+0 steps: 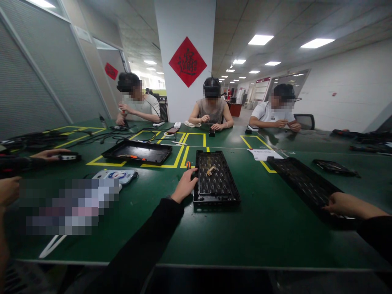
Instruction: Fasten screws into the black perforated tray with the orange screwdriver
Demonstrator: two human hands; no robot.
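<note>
In front of me a black rectangular casing [233,179] lies on the green table, rows of small shiny raised parts across its inside. My left hand [185,185] comes from a black sleeve and grips the casing's left wall, fingers closed at the edge. A small brass-coloured piece [211,170] lies inside this casing. Out to the right rests a longer black casing [301,175], set at a slant. My right hand [346,205] has its fingers closed on that casing's near right edge; the fingertips are partly hidden. An orange-ended tool [188,164] lies just beyond my left hand.
Left of centre is a black tray [137,149] with an orange-handled tool inside. A phone-like item [113,175] with a white strap lies nearer. A co-worker's hand [50,155] holds a dark device at far left. Three people sit opposite. A dark flat part [333,167] lies right.
</note>
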